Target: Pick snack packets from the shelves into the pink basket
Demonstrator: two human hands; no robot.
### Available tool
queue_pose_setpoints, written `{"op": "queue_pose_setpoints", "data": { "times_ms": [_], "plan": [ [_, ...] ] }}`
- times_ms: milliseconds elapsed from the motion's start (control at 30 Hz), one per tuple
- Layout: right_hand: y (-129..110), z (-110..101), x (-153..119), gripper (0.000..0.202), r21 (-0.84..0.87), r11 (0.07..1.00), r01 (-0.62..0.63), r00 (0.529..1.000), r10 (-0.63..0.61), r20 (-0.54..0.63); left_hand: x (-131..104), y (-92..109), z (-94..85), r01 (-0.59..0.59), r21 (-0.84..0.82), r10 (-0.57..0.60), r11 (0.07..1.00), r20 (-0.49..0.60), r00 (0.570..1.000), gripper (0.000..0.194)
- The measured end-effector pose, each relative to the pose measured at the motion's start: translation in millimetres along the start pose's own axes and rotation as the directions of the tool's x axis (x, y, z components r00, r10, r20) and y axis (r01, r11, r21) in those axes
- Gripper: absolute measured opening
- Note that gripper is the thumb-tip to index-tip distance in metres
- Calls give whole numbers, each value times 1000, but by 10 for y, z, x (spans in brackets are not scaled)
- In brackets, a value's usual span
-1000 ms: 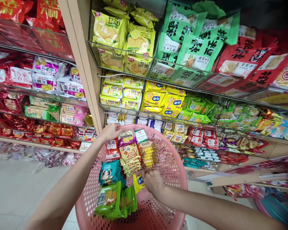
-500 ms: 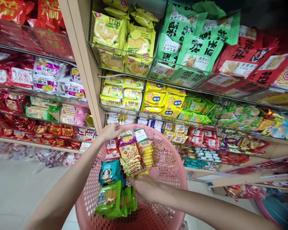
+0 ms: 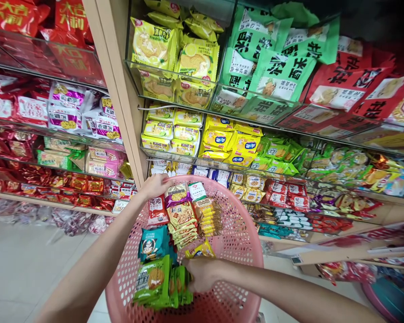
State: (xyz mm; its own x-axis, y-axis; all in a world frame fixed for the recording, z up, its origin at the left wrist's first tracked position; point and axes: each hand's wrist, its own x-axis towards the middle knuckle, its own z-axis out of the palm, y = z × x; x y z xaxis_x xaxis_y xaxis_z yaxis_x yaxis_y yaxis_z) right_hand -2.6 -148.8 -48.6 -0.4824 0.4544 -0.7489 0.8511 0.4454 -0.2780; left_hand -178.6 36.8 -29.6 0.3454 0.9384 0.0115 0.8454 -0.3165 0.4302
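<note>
A round pink plastic basket (image 3: 254,251) with a perforated wall stands below the shelves, holding wrapped snacks in small groups. My left hand (image 3: 154,186) is closed on its far-left rim. My right hand (image 3: 202,271) is inside the basket, curled against the right end of a row of green biscuit packets (image 3: 151,278); its fingertips are hidden. Just beyond that hand lies a yellow packet (image 3: 200,249). Teal packets (image 3: 151,244) sit behind the green ones. Farther up are a red packet (image 3: 157,211), a purple one (image 3: 177,194), stacked peach-crisp packets (image 3: 182,215), brown-gold packets (image 3: 208,215) and a white-green packet (image 3: 197,190).
Glass-fronted shelves hold yellow lemon biscuits (image 3: 155,45), green bags (image 3: 283,74) and red bags (image 3: 346,87). A wooden upright (image 3: 116,89) divides them from the left shelves. Plastic-wrapped goods (image 3: 74,220) lie on the tiled floor (image 3: 16,269). A teal tub (image 3: 393,296) stands at lower right.
My right hand has moved slightly down and right, toward the green packets, so more of the yellow packet shows. My left hand stays on the rim.
</note>
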Motion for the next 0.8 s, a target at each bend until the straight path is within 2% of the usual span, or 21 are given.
{"op": "queue_pose_setpoints", "data": {
  "times_ms": [100,200,333,467,633,800],
  "plan": [
    [2,-7,-27,64,9,1000,24,1000,-24,3,-12,9,-12,10,-20,-10,1000,5,1000,55],
    [51,-14,-97,66,-29,999,37,994,-40,-98,-17,23,-17,-2,-21,2,1000,-1,1000,55],
    [190,37,-165,58,-254,967,-34,953,-45,-301,-13,37,-8,-13,5,13,1000,-11,1000,53],
    [333,159,-97,66,-407,905,-124,941,-23,-337,-11,46,-6,-11,-2,11,1000,-15,1000,53],
    [363,228,-41,45,-415,893,-172,919,-6,-395,-18,44,-6,-16,5,16,1000,-13,1000,50],
    [314,249,-84,42,-384,884,-268,883,65,-466,-18,35,-10,-29,25,30,999,-29,999,46]
  ]
}}
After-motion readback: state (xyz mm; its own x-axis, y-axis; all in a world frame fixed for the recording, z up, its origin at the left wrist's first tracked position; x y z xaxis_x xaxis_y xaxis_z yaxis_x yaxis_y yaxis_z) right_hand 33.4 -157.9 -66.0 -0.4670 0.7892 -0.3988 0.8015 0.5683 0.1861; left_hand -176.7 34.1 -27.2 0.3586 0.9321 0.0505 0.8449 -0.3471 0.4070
